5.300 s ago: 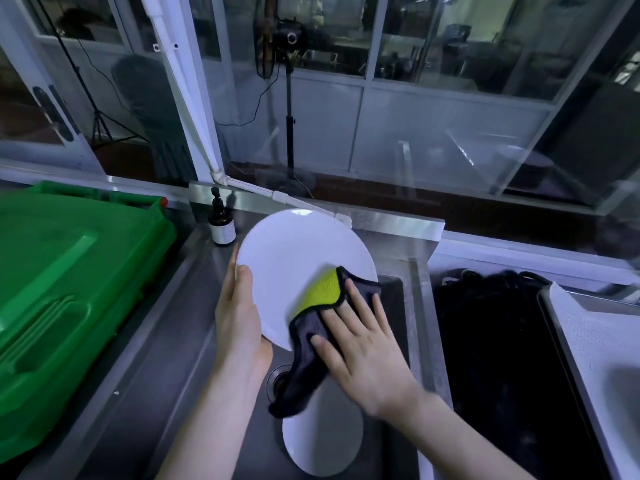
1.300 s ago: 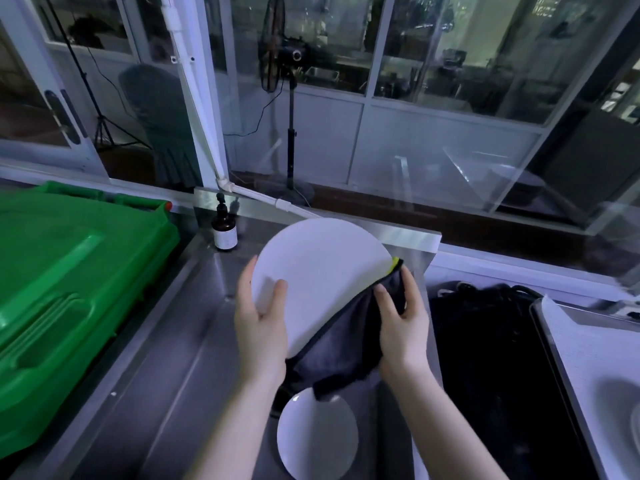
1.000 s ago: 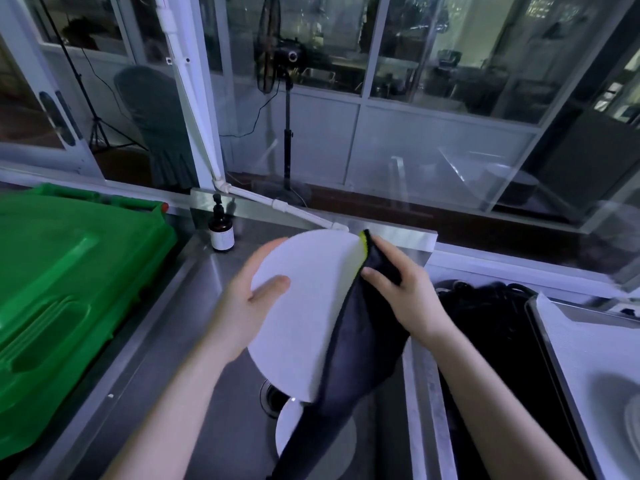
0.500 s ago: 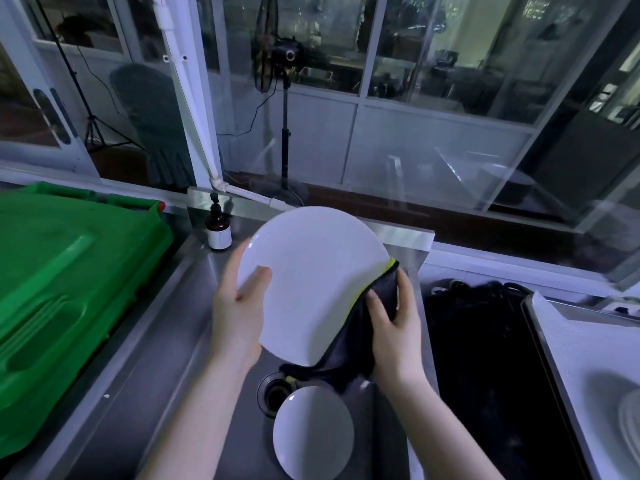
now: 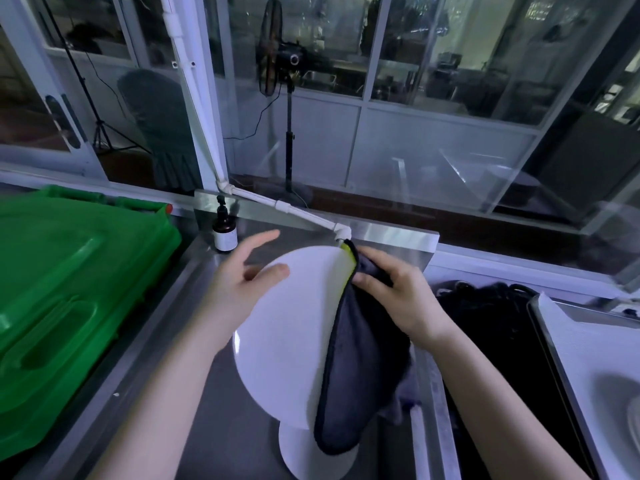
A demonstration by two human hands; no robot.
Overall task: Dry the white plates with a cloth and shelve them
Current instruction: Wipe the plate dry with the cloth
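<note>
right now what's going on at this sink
A person is drying a white plate, held tilted above a steel sink. The left hand steadies the plate at its upper left rim, fingers spread and thumb on its face. The right hand grips a dark cloth with a yellow inner side, wrapped over the plate's right edge and hanging down. A second white plate lies in the sink below. Nothing has been shelved in this view.
</note>
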